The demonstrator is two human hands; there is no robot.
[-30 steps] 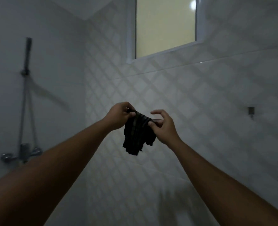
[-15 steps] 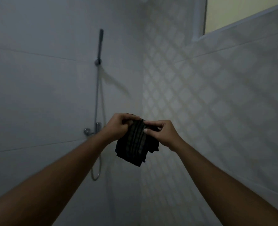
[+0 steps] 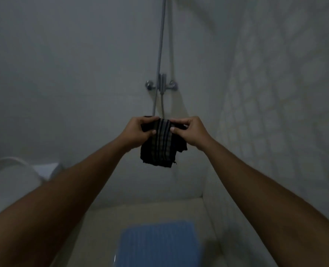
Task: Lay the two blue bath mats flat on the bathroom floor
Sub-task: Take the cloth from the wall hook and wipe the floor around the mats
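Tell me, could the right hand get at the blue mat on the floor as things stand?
Probably not yet. The right hand and left hand both pinch a dark striped cloth, well above the blue bath mat on the floor. Nothing blocks the way down, but its grip is taken.

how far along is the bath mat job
Done: one blue bath mat looks flat on the floor. In hand: the left hand and right hand pinch a dark striped cloth, not a mat. Left: the second mat is not in view, so apparently still to lay.

Blue bath mat (image 3: 159, 245) flat on floor
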